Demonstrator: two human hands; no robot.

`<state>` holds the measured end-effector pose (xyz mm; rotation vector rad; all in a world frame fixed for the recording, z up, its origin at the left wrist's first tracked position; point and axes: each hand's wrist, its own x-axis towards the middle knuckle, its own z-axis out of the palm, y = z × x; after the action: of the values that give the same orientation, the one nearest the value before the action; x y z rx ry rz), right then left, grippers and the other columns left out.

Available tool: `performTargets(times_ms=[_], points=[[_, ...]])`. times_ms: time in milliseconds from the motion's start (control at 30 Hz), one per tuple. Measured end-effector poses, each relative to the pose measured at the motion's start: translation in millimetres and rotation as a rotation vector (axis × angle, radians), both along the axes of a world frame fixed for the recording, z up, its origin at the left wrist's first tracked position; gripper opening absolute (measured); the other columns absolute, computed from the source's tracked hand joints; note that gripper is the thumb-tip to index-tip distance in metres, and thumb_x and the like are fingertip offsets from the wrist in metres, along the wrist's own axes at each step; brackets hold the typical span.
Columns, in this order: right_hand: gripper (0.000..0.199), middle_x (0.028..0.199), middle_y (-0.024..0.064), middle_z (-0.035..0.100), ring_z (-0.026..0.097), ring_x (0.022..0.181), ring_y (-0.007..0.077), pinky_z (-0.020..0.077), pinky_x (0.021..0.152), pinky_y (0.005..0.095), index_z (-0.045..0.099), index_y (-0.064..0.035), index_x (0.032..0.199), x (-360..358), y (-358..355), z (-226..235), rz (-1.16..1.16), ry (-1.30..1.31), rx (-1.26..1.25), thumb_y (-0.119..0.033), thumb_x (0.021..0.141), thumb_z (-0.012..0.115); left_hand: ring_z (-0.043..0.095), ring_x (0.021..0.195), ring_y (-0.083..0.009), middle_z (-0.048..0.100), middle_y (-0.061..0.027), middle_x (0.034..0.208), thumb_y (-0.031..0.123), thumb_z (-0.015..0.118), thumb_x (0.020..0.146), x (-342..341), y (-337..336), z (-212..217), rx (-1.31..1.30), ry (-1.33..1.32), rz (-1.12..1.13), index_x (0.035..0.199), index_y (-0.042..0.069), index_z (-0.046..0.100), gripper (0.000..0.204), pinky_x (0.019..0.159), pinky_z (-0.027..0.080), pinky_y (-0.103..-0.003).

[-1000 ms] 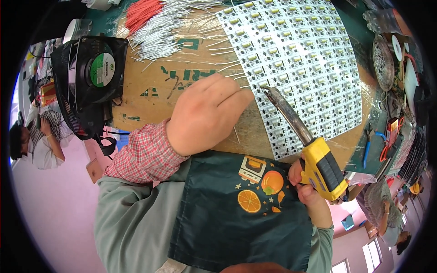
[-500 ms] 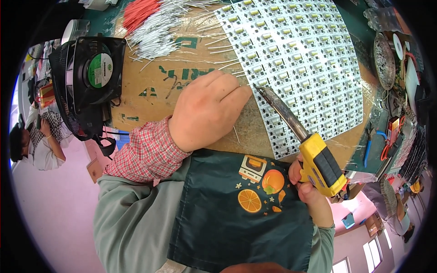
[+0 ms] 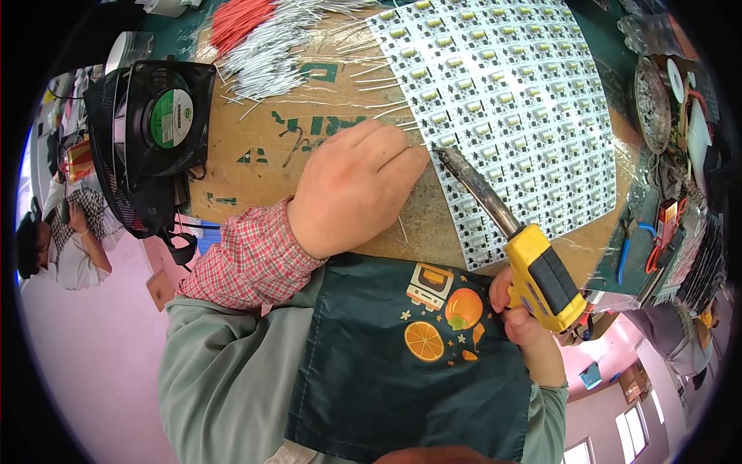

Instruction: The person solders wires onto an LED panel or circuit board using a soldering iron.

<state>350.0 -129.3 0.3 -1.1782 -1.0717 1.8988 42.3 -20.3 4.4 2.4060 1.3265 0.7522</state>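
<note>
A white sheet of small circuit boards (image 3: 533,116), each with a yellowish component, lies on the worktop with thin wires sticking out from its left edge. My left hand (image 3: 355,189) is closed in a pinch at that edge; a thin white wire (image 3: 402,230) trails out beneath it, its other end hidden by my fingers. In my right hand (image 3: 516,308) is a yellow and black soldering iron (image 3: 547,278), gripped by its handle. The iron's dark tip touches or nearly touches the board edge, right beside my left fingertips.
Bundles of red wires (image 3: 236,27) and white wires (image 3: 267,66) lie at the far left on brown cardboard (image 3: 232,174). A black fan (image 3: 158,116) stands at the left. On the right are a round metal tin (image 3: 653,104) and blue-handled pliers (image 3: 624,255). Other people sit farther off.
The soldering iron's handle has shifted very slightly left and up, its tip staying at the same spot. My left hand has barely moved.
</note>
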Motion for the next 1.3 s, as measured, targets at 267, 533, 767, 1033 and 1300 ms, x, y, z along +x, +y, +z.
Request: performTargets(times_ms=[267,533,767,1033,1300], points=[[0.100,0.075,-0.0017,0.047,0.048,0.068,0.0133,0.0375,0.058,0.0261,0.044,-0.0084,0.145,-3.0,-0.9,3.6,-0.098,0.092,-0.148,-0.051,0.067,0.091,0.061,0.074,-0.0251,0.059,-0.0066,0.083,0.002,0.072,0.076,0.6,-1.0,1.0,-0.002,0.009,0.009,0.096,0.004,0.070,0.020,0.063,0.051,-0.035],[0.100,0.076,-0.0019,0.046,0.047,0.068,0.0135,0.0375,0.059,0.0260,0.045,-0.0091,0.145,-1.5,-0.6,2.6,-0.105,0.111,-0.187,-0.050,0.066,0.092,0.063,0.077,-0.0278,0.062,-0.0093,0.086,-0.001,0.071,0.078,0.7,-3.8,4.2,-0.027,-0.033,0.032,0.098,0.003,0.070,0.020,0.067,0.053,-0.037],[0.100,0.076,-0.0026,0.046,0.046,0.068,0.0123,0.0370,0.059,0.0260,0.045,-0.0096,0.144,2.9,-3.8,3.1,-0.111,0.109,-0.110,-0.055,0.067,0.090,0.064,0.078,-0.0275,0.065,-0.0099,0.090,-0.003,0.072,0.078,-13.5,-6.8,35.5,-0.049,0.015,0.059,0.101,0.003,0.071,0.024,0.068,0.053,-0.036],[0.045,0.080,0.0046,0.061,0.058,0.070,0.0149,0.0461,0.061,0.0282,0.065,-0.0032,0.109,9.5,-2.2,2.4,-0.040,0.087,0.058,-0.039,0.086,0.079,0.061,0.074,-0.0257,0.062,-0.0077,0.084,-0.001,0.076,0.075,1.0,-11.2,21.9,-0.011,-0.058,0.005,0.099,0.003,0.072,0.024,0.064,0.051,-0.036],[0.039,0.079,0.0055,0.064,0.063,0.071,0.0227,0.0491,0.064,0.0324,0.067,-0.0067,0.082,9.1,-5.5,5.1,0.038,-0.174,0.137,-0.044,0.085,0.078,0.060,0.074,-0.0257,0.060,-0.0073,0.084,-0.001,0.073,0.077,5.7,-13.5,0.9,-0.043,-0.047,-0.008,0.099,0.003,0.070,0.022,0.065,0.050,-0.036]])
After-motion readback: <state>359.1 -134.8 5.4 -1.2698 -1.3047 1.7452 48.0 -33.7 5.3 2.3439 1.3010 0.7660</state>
